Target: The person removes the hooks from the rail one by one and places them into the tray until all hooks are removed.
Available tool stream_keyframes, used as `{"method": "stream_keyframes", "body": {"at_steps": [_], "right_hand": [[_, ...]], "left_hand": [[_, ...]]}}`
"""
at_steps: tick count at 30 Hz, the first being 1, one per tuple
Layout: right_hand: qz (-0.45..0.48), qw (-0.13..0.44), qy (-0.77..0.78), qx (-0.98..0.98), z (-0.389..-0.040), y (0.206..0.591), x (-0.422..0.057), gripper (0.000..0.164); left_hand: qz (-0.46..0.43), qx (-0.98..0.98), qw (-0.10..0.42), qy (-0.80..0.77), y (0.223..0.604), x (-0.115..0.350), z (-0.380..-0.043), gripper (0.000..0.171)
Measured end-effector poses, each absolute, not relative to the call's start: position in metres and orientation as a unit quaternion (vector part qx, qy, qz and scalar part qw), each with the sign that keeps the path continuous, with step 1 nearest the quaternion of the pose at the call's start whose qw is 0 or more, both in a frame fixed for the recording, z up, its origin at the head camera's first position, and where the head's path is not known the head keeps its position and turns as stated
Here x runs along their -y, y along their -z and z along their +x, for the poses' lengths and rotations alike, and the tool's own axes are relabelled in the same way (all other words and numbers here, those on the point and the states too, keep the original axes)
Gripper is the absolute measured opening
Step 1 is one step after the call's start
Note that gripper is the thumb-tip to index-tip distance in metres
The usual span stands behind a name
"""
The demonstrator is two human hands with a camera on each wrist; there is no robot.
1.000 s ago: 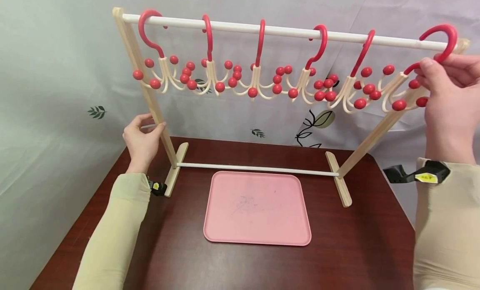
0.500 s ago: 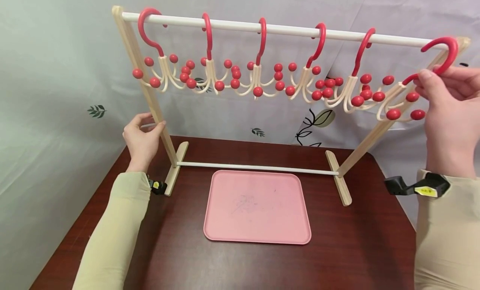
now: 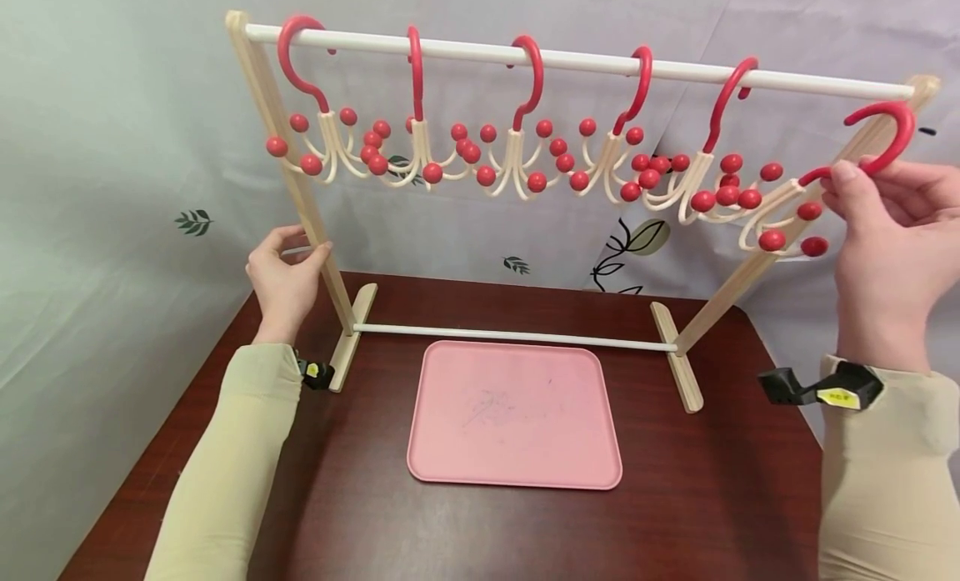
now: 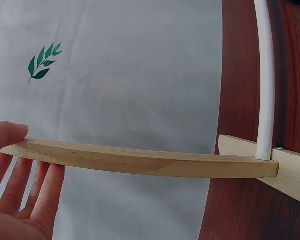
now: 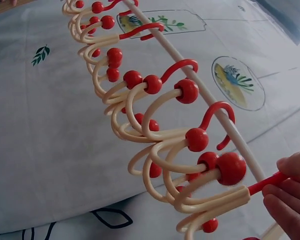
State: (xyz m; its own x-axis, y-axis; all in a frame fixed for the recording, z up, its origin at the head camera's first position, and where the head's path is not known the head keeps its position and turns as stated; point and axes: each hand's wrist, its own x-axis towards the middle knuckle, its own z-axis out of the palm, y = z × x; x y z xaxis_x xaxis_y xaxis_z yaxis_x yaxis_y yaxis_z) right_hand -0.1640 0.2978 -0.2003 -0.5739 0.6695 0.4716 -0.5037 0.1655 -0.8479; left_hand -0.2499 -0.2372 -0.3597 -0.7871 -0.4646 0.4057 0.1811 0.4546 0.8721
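My right hand [image 3: 900,231] pinches the red hook [image 3: 896,143] of a hanger with cream prongs [image 3: 772,207] tipped with red balls. This hook sits off the white rail [image 3: 585,62], below its right end in the head view, and the prongs tilt down to the left against the neighbouring hanger [image 3: 696,181]. In the right wrist view, thumb and fingers [image 5: 290,192] close on the base of the hook. My left hand [image 3: 285,272] grips the left wooden post [image 4: 140,159] of the rack between thumb and fingers, partway up from its foot.
Several like hangers [image 3: 513,152] hang along the rail, their balls crowding each other. A pink tray [image 3: 517,414] lies on the dark brown table [image 3: 517,531] before the rack's lower bar [image 3: 517,336]. The right post [image 3: 735,298] leans outward in view. Patterned cloth [image 3: 450,239] hangs behind.
My right hand has moved down and slightly left, bringing the hook away from the rail and tilting the hanger more. The middle hanger has turned on the rail. My left hand stays put.
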Motion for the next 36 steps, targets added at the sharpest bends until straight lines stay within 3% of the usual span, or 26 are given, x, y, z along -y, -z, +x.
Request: {"method": "stream_keyframes", "body": {"at_steps": [8, 17, 26, 36], "right_hand": [[-0.078, 0.484, -0.62, 0.613, -0.164, 0.193, -0.295, 0.039], [-0.115, 0.465, -0.596, 0.644, -0.164, 0.186, -0.301, 0.042], [-0.047, 0.537, -0.562, 0.627, -0.177, 0.193, -0.297, 0.026], [-0.057, 0.547, -0.488, 0.678, -0.184, 0.201, -0.29, 0.025]], "left_hand": [[0.088, 0.792, 0.311, 0.518, 0.36, 0.238, -0.25, 0.037], [0.089, 0.791, 0.31, 0.52, 0.36, 0.238, -0.25, 0.037], [0.09, 0.791, 0.308, 0.52, 0.36, 0.238, -0.251, 0.037], [0.094, 0.794, 0.303, 0.518, 0.36, 0.238, -0.25, 0.038]]}}
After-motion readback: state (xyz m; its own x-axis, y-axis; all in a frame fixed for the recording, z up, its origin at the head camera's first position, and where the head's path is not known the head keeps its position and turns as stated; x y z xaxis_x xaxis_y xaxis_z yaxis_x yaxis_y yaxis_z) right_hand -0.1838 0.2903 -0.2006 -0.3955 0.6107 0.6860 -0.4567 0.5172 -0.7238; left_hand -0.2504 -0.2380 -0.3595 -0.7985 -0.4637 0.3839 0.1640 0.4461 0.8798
